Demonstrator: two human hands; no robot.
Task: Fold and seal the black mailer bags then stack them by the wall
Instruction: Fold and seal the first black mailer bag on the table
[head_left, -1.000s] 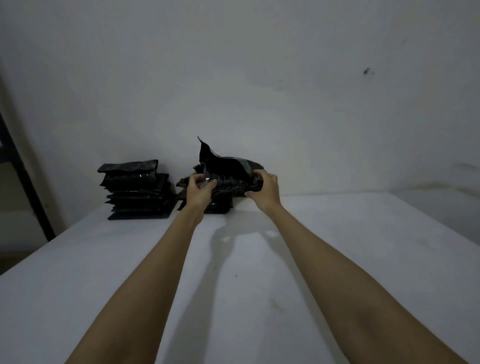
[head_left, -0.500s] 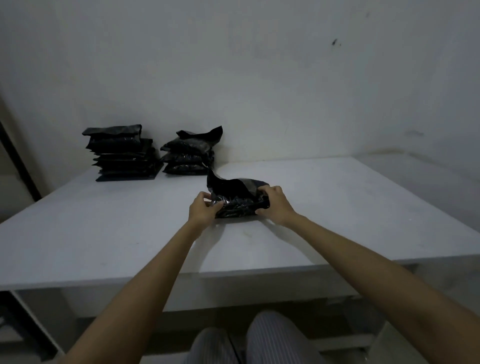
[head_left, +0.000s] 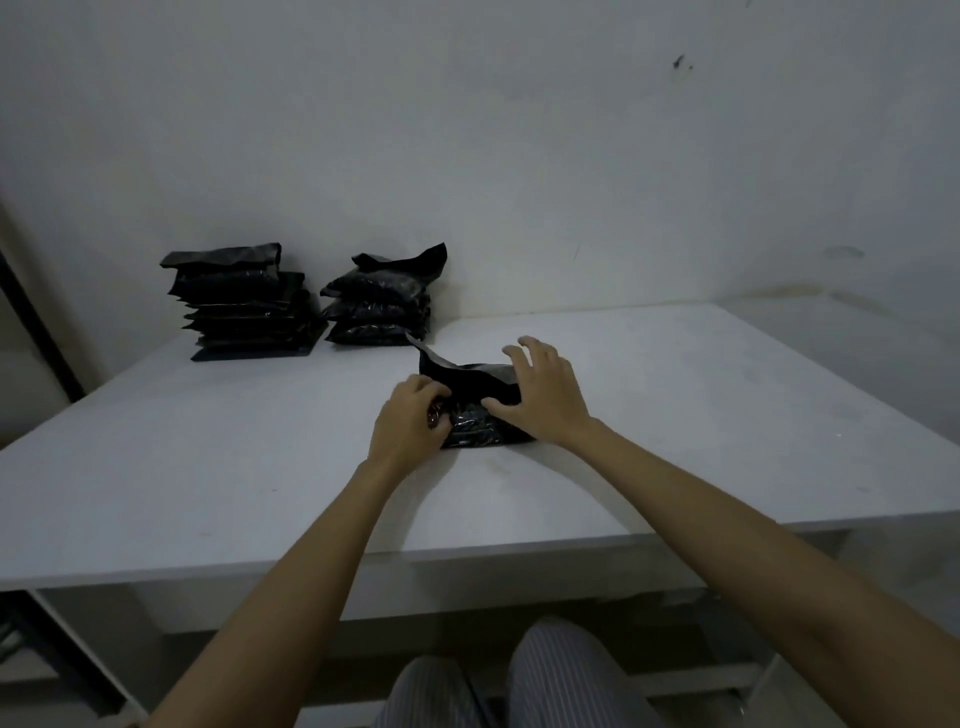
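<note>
One mailer bag (head_left: 475, 410) lies on the bench (head_left: 208, 467), centre. The left hand (head_left: 410, 421) is at its left end, the right hand (head_left: 540, 395) on its right. Behind, against the wall (head_left: 519, 156), stand two stacks: the taller stack (head_left: 241, 301) left, the shorter stack (head_left: 382, 304) right.

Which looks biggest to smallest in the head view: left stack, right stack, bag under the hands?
1. Left stack.
2. Right stack.
The bag looks about as big as the right stack but lies nearer: unsure.
</note>
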